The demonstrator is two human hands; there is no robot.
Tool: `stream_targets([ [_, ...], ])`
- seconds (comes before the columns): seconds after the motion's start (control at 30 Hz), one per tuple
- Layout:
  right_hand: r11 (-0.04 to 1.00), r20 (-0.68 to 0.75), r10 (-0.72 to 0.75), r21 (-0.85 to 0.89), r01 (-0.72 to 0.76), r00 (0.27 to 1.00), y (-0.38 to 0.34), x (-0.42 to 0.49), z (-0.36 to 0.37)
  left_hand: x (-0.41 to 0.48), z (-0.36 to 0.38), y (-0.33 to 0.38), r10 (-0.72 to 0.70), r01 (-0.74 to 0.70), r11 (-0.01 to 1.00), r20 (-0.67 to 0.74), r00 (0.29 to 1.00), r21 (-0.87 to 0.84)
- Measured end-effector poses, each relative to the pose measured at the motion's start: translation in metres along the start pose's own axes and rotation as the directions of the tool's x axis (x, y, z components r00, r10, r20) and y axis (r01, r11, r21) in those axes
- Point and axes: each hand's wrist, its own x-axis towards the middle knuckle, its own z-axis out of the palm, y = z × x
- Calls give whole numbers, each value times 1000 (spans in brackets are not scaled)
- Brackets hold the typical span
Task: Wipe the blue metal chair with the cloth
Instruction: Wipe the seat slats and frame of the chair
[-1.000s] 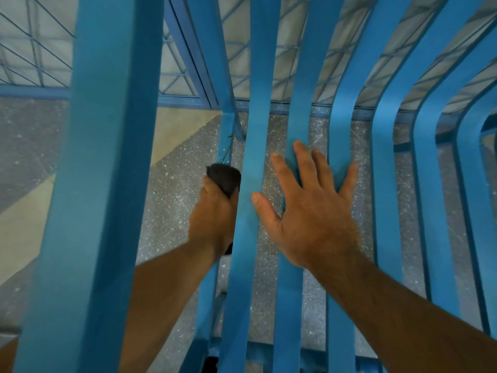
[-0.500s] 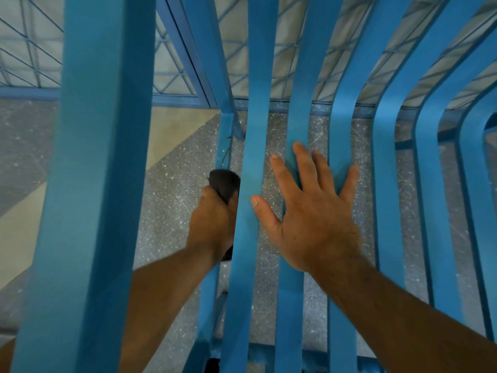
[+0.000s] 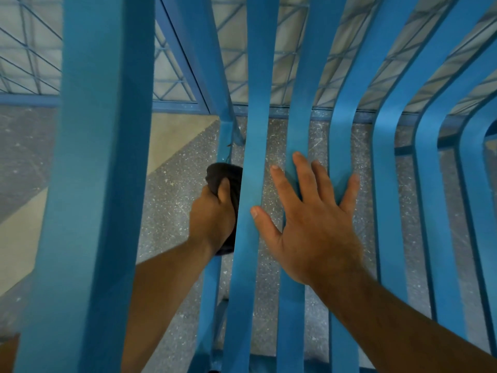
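Slats [image 3: 297, 125] of the blue metal chair [image 3: 94, 184] fill the view above a speckled floor [image 3: 172, 211]. Left of centre, the left hand [image 3: 212, 219] curls tightly round a dark wadded cloth [image 3: 226, 172], pressing it against a narrow bar [image 3: 224, 135]. The right hand [image 3: 309, 224] lies flat, fingers spread, bracing on the slats. The cloth looks soft and easily bunched. The frame looks rigid and is best steadied by its slats.

Speckled grey floor [image 3: 172, 219] below and just left of the left grip [image 3: 212, 219]. Pale beige band [image 3: 177, 141] across that floor, slanting down and away to the grip's left. Beyond the grip, blue wire-mesh panel [image 3: 172, 76] upright on a blue base rail [image 3: 174, 105]. Brown edge [image 3: 8, 351] well off to the near left, too cropped to identify.
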Motion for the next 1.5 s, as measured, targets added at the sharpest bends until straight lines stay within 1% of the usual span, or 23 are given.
stream_targets([
  [0.07,1000,0,2,4,-2,1000,0,0,0,18,1,16,-18,20,999,-39,999,50],
  [0.13,1000,1,0,1,0,1000,1,1,0,27,3,25,-16,18,999,-50,999,29],
  [0.27,1000,1,1,-5,-1,1000,2,1,1,-3,-1,21,107,-110,990,30,994,88],
  [0.3,1000,1,2,-7,-2,1000,1,1,1,-11,-2,16,100,-103,992,42,994,68],
  [0.37,1000,-1,2,2,-2,1000,1,0,1,-19,-5,10,35,-36,999,53,998,17],
  [0.43,1000,-1,0,8,0,1000,1,1,0,-7,-5,13,14,-15,999,31,999,52],
  [0.5,1000,-4,-6,2,6,1000,1,1,1,15,-2,22,33,-32,996,-14,999,80],
  [0.6,1000,-10,-6,11,6,1000,1,1,1,44,1,39,14,-11,997,-39,999,78],
  [0.67,1000,-10,-8,5,8,1000,2,1,1,39,2,43,47,-46,992,-5,999,113],
  [0.77,1000,-9,-5,2,5,1000,3,1,1,10,-1,31,149,-153,967,34,988,202],
  [0.8,1000,-6,-4,0,4,1000,2,1,1,2,-3,26,138,-145,971,46,989,190],
  [0.9,1000,-5,-4,7,4,1000,2,1,0,5,-4,23,8,-15,994,68,998,109],
  [0.93,1000,-7,-4,8,5,1000,2,1,0,12,-3,27,-4,-3,993,53,999,118],
  [1.03,1000,-17,-5,10,5,1000,1,1,0,42,0,41,36,-30,988,-42,998,152],
  [1.1,1000,-21,-5,11,5,1000,2,1,0,62,1,49,36,-27,989,-58,998,142],
  [1.17,1000,-27,-5,9,6,1000,2,1,1,71,4,53,79,-73,988,-40,996,136],
  [1.2,1000,-27,-5,10,5,1000,2,1,1,68,5,55,115,-110,981,-28,993,161],
  [1.23,1000,-26,-3,11,3,1000,2,1,1,63,5,56,157,-152,962,-7,988,227],
  [1.33,1000,-28,-1,8,1,1000,2,0,2,44,6,47,329,-314,856,35,944,410],
  [1.37,1000,-29,-3,6,4,1000,2,0,2,40,5,45,326,-313,856,41,945,413],
  [1.43,1000,-29,-5,8,5,1000,2,1,1,46,2,50,198,-194,948,11,980,252],
  [1.47,1000,-32,-6,8,6,999,2,1,1,55,3,53,115,-114,980,2,993,160],
  [1.5,1000,-35,-6,9,7,999,2,1,1,66,5,56,75,-73,990,-15,997,118],
])
